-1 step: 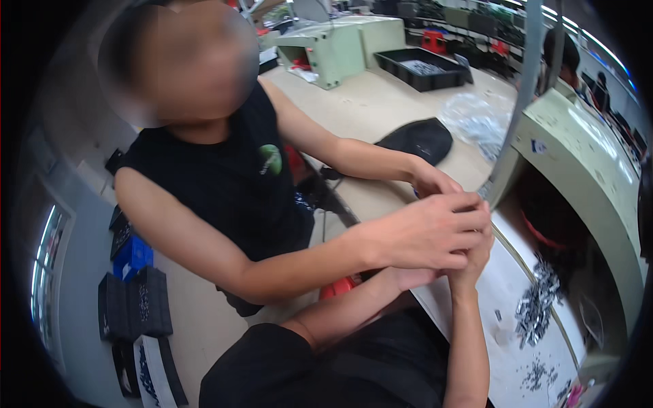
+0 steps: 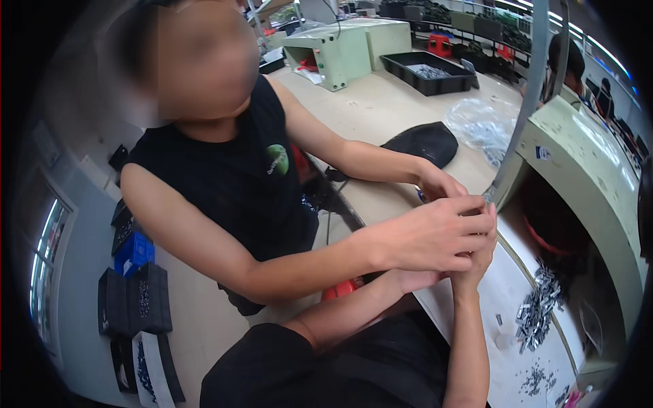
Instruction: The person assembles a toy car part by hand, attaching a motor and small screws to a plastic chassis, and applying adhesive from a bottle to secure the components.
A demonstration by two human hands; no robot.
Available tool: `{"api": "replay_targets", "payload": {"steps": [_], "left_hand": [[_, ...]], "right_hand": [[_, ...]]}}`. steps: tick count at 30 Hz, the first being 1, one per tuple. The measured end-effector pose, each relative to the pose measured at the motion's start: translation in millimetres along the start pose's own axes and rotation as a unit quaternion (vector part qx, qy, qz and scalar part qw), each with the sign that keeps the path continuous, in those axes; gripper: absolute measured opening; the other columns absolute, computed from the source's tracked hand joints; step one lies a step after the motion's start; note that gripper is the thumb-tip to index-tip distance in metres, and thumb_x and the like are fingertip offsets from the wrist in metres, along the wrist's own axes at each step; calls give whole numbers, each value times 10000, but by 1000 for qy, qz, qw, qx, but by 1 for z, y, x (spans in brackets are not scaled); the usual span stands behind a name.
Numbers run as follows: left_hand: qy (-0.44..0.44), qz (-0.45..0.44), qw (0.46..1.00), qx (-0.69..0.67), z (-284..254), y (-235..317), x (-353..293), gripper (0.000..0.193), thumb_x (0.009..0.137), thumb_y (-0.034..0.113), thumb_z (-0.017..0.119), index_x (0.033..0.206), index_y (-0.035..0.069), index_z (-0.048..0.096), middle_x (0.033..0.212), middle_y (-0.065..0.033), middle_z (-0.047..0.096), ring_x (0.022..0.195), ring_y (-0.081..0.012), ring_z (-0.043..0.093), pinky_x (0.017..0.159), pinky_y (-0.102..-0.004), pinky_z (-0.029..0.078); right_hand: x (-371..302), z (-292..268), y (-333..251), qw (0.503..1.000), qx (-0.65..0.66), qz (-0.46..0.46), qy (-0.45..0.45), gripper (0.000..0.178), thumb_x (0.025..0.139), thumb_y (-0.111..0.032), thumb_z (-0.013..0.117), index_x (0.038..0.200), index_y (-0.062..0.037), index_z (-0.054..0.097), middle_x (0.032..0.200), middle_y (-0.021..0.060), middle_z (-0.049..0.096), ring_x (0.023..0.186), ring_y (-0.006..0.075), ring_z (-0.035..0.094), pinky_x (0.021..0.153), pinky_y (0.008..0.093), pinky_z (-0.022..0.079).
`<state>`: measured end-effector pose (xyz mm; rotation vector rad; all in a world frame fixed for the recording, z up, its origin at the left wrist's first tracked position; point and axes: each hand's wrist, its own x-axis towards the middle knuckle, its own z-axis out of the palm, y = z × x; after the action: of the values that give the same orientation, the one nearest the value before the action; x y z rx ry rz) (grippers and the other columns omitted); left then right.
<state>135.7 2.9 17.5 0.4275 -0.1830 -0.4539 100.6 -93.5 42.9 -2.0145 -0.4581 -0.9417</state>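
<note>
My right hand (image 2: pixel 481 257) is raised over the front edge of the white worktop (image 2: pixel 507 289), its fingers bent and partly covered. My left hand (image 2: pixel 418 279) reaches in from the left beside it, its fingers hidden behind a co-worker's hand (image 2: pixel 435 234). That hand lies across my hands, with its fingers curled over my right one. The co-worker's other hand (image 2: pixel 441 182) meets them from the far side. Whatever lies between all these fingers is too covered to make out.
A pale green machine housing (image 2: pixel 578 146) arches at the right, with a heap of small metal parts (image 2: pixel 539 309) by its opening. Farther back are a black cloth-like item (image 2: pixel 425 144), a clear plastic bag (image 2: pixel 479 122) and a black tray (image 2: pixel 428 85). Bins (image 2: pixel 136 299) stand left.
The whole view has shifted slightly, so the surroundings sit a little lower and to the right. The clustered hands keep nearly the same pose.
</note>
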Motion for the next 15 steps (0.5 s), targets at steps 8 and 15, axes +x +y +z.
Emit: {"api": "replay_targets", "payload": {"steps": [8, 15], "left_hand": [[51, 37, 996, -63, -7, -11, -76, 380, 877, 419, 412, 1158, 170, 466, 1116, 20, 527, 988, -143, 490, 836, -341, 400], [65, 23, 996, -58, -19, -9, -83, 509, 888, 465, 384, 1243, 101, 396, 1144, -97, 511, 1045, -220, 483, 869, -377, 403]], "right_hand": [[22, 28, -16, 999, 41, -8, 26, 609, 815, -217, 533, 1334, -35, 270, 1198, 113, 490, 1066, 283, 474, 940, 382, 313], [38, 47, -5, 997, 20, -37, 64, 604, 774, -128, 571, 1312, -27, 318, 1175, 133, 497, 1075, 294, 460, 925, 386, 327]]}}
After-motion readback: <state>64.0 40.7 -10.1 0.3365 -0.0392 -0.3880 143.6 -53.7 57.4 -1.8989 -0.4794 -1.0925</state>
